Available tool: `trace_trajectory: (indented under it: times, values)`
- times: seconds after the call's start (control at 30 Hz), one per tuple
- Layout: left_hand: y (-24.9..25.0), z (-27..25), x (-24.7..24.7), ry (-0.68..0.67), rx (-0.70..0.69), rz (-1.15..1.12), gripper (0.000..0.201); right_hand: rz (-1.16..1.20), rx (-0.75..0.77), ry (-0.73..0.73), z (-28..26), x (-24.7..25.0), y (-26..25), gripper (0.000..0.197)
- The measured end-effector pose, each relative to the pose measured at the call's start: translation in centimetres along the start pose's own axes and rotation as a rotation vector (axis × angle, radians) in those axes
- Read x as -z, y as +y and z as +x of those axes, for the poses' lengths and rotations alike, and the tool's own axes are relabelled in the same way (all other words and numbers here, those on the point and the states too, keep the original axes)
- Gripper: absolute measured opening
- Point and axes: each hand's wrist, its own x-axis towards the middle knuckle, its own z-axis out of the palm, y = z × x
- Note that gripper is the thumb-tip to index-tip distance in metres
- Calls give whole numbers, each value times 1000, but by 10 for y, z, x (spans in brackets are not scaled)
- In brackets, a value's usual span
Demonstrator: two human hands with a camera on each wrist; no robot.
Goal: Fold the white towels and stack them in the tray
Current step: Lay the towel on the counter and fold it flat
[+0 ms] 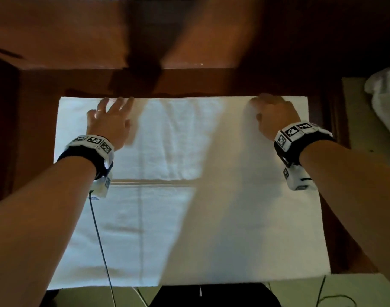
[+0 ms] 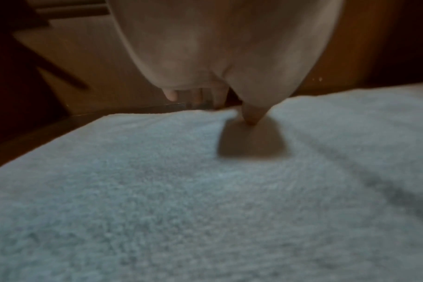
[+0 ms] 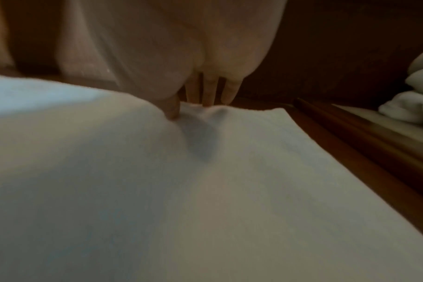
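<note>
right hand fingertips hidden behind knuckles; crumpled cloth cut off by right edge.

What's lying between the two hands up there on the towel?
Only bare towel lies between the left hand and right hand, crossed by a shadow; nothing else sits there, seen in the head view.

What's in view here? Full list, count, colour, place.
spread towel: 1, white, flat on the table, near edge at the table's front.
table: 1, reddish-brown wood, under the towel.
crumpled towels: count unclear, white, heaped far right on a pale surface.
cable: 1, dark, running from the left wrist across the towel.
wrist bands: 2, black with black-and-white markers, one per wrist.
left hand: fingers spread, at the towel's far-left edge.
right hand: pinches the towel's far-right edge.
</note>
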Motion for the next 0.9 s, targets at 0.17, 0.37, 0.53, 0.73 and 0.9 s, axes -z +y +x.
trace_trajectory:
  times: [0.17,0.37,0.53,0.73,0.9]
  values:
    - [5,3,-3,179,-52,30,33,0,-48,53,2,-14,6,39]
    - [6,2,33,260,-63,-57,16,104,-17,113,10,27,2,18]
    - [-11,-19,71,391,-85,-134,17,290,-107,173,-4,80,-3,9]
    - [-29,-90,90,419,-186,91,31,277,-99,162,-72,91,-16,8]
    - [-42,-173,59,597,-246,152,27,144,26,262,-162,63,-36,14]
